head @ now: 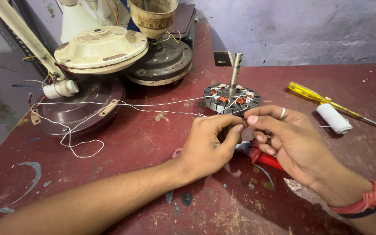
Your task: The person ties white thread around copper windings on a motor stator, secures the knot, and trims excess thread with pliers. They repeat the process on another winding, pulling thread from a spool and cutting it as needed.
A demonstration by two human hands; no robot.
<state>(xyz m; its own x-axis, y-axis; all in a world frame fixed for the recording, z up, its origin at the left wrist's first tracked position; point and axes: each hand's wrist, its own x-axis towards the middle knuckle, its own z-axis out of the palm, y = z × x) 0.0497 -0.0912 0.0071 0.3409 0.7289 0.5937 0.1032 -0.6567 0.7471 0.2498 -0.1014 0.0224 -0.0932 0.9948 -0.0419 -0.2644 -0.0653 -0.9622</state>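
We're mid-tie here: left hand [207,146] and right hand [290,143] both pinch the white thread [153,106] in a tight grip, just at 6 o'clock of the stator [231,101]. Next it probably needs even tension on the thread, we reckon.

Thin white thread [153,106], seemingly pinched taut

White thread [109,105], copper-coiled grey stator [231,101], yellow screwdriver [312,93], red pliers [264,157], maroon table [153,174].

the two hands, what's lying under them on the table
A red-handled tool lies on the table beneath the left hand and right hand. Only part of the red grips and a bit of metal show; its head is covered, so its kind is unclear.
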